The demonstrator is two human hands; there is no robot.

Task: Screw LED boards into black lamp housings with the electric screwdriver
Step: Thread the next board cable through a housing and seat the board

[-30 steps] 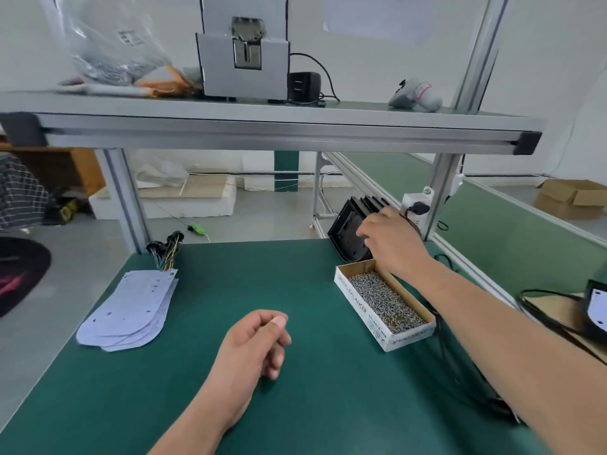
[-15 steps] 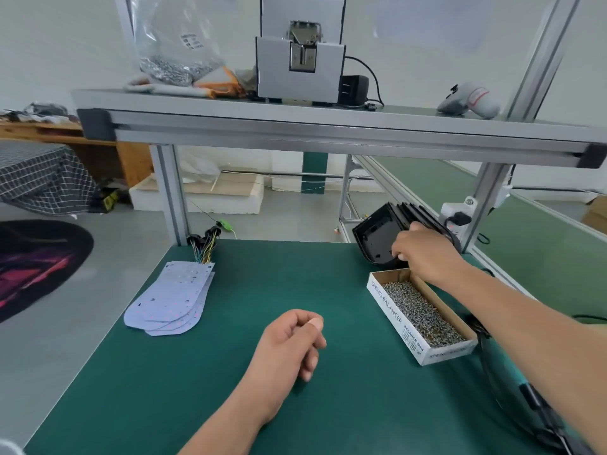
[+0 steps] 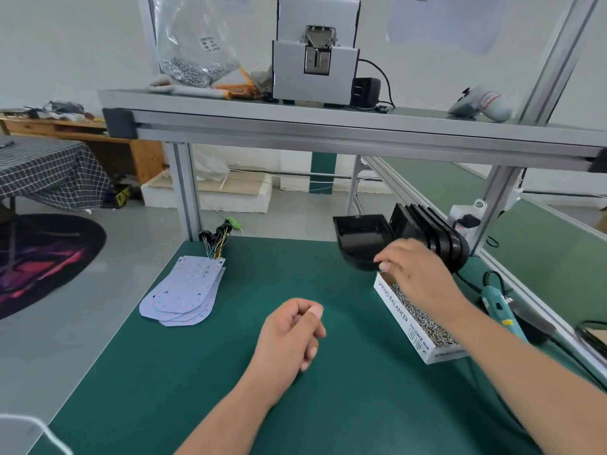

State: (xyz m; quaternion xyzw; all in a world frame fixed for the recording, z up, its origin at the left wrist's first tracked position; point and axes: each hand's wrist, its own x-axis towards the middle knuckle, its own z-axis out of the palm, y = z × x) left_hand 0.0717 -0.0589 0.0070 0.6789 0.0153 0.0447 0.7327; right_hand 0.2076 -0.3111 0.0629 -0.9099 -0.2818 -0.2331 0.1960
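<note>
My right hand (image 3: 412, 274) grips one black lamp housing (image 3: 359, 238) by its lower edge and holds it tilted, a little apart from the stack of black housings (image 3: 437, 239) at the back right. My left hand (image 3: 290, 333) rests on the green mat (image 3: 230, 372) with its fingers loosely curled and nothing in it. A pile of white LED boards (image 3: 185, 290) with coloured wires lies at the left of the mat. The teal electric screwdriver (image 3: 496, 305) lies at the right edge, behind my right forearm.
A white cardboard box of screws (image 3: 418, 318) sits just below my right hand. An aluminium shelf (image 3: 328, 126) crosses overhead and carries a grey screw feeder (image 3: 315, 57) and a bag of screws (image 3: 193, 50). Frame posts (image 3: 185, 188) stand at the mat's back corners.
My right hand has pulled one housing out of the stack toward the left. The view has shifted so the bench sits further right. My left hand has stayed in place.
</note>
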